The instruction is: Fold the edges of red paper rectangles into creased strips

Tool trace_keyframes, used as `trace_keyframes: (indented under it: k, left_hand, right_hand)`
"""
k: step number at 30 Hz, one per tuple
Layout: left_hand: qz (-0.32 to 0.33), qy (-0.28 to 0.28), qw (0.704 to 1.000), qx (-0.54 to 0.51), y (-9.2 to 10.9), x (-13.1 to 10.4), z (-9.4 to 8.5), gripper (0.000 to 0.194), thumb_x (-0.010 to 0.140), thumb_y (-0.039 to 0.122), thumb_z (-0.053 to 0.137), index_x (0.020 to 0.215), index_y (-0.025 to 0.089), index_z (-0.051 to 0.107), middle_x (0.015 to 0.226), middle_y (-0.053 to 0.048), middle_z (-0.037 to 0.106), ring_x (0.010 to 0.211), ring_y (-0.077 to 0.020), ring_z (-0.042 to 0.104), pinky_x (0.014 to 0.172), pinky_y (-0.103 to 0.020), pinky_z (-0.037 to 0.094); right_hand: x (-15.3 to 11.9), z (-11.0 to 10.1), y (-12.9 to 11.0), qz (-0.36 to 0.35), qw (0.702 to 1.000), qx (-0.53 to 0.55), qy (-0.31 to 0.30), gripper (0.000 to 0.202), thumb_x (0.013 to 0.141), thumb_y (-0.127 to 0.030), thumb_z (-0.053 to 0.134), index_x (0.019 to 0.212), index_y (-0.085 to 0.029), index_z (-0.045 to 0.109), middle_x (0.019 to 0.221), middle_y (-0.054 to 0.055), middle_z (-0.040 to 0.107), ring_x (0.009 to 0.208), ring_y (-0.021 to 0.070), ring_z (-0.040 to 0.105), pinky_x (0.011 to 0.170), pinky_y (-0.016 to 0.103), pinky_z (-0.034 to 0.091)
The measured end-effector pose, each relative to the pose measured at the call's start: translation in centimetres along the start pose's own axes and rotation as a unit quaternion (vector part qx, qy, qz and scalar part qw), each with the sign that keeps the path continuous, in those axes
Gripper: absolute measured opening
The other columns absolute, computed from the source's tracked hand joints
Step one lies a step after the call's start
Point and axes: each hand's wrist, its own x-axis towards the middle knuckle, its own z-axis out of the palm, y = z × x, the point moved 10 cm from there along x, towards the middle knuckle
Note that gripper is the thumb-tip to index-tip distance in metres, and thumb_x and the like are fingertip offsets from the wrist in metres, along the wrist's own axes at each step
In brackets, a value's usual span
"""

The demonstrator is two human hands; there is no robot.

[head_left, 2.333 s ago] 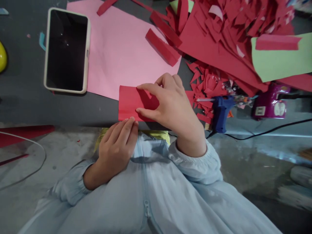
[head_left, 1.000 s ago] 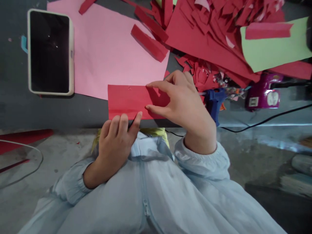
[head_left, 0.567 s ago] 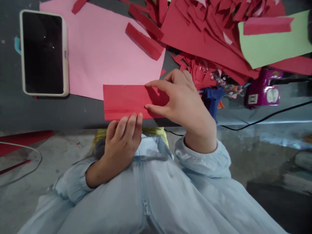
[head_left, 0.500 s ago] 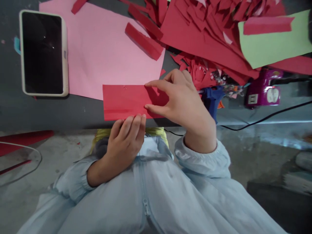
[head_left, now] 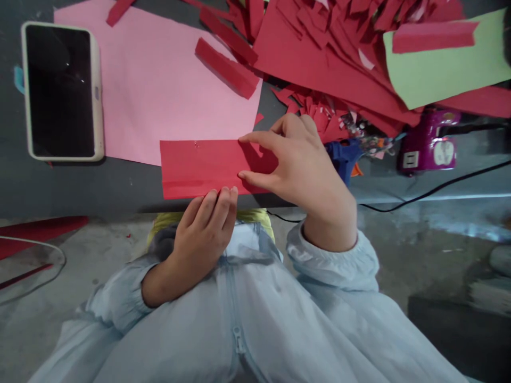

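A red paper strip point(head_left: 195, 165) lies along the table's front edge, overlapping the lower side of a pink sheet point(head_left: 159, 80). My left hand point(head_left: 203, 234) has its fingers pressed together on the strip's front edge; the thumb is hidden. Over the strip's right part is my right hand point(head_left: 295, 159), its thumb and index finger spread apart with both tips on the paper and nothing pinched between them. The other fingers of that hand are curled.
A phone point(head_left: 62, 90) lies at the left. Folded red strips point(head_left: 227, 66), a heap of red scraps point(head_left: 343, 37) and a green sheet point(head_left: 443, 64) are at the back. A blue tool point(head_left: 344, 157) and a purple device point(head_left: 427, 143) with a black cable sit at the right.
The red strip has slid slightly left relative to my hands. The view has also shifted a little, so most things on the table appear further left.
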Motion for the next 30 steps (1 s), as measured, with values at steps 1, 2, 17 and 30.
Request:
trace_keyframes:
  k: [1, 2, 17, 30]
  left_hand:
    - [0.0, -0.004, 1.0, -0.002, 0.0, 0.0, 0.1, 0.033, 0.094, 0.015, 0.055, 0.126, 0.009, 0.062, 0.114, -0.009, 0.073, 0.103, -0.0201, 0.066, 0.091, -0.033, 0.048]
    - [-0.001, -0.007, 1.0, -0.005, 0.0, 0.0, 0.2, 0.034, 0.094, 0.015, 0.055, 0.127, 0.009, 0.061, 0.115, -0.01, 0.073, 0.104, -0.0203, 0.066, 0.091, -0.033, 0.049]
    - [-0.015, -0.047, 0.999, -0.018, -0.1, -0.2, 1.0, 0.041, 0.096, 0.018, 0.053, 0.137, 0.017, 0.055, 0.12, -0.01, 0.07, 0.11, -0.0215, 0.064, 0.095, -0.033, 0.048]
    - [-0.016, -0.049, 0.999, -0.001, -0.1, -0.2, 0.9, 0.042, 0.095, 0.019, 0.055, 0.137, 0.017, 0.055, 0.12, -0.009, 0.071, 0.109, -0.0212, 0.064, 0.094, -0.036, 0.045]
  right_hand:
    - [0.0, 0.0, 0.1, 0.0, 1.0, -0.002, -0.001, 0.051, 0.079, -0.041, 0.071, 0.126, -0.024, 0.065, 0.105, 0.01, 0.055, 0.104, 0.0315, 0.052, 0.098, 0.054, 0.041]
    - [0.0, -0.1, 0.2, 0.001, 1.0, -0.004, -0.002, 0.051, 0.079, -0.041, 0.072, 0.126, -0.024, 0.065, 0.104, 0.01, 0.055, 0.103, 0.0311, 0.053, 0.099, 0.053, 0.042]
    - [-0.7, -0.8, 1.8, 0.027, 1.0, -0.016, 0.001, 0.049, 0.078, -0.04, 0.075, 0.124, -0.023, 0.067, 0.102, 0.01, 0.054, 0.103, 0.0319, 0.054, 0.098, 0.052, 0.044]
    - [-1.7, -1.4, 3.6, 0.038, 0.999, -0.028, 0.017, 0.038, 0.084, -0.045, 0.065, 0.118, -0.028, 0.067, 0.101, 0.01, 0.057, 0.102, 0.0322, 0.055, 0.095, 0.055, 0.043]
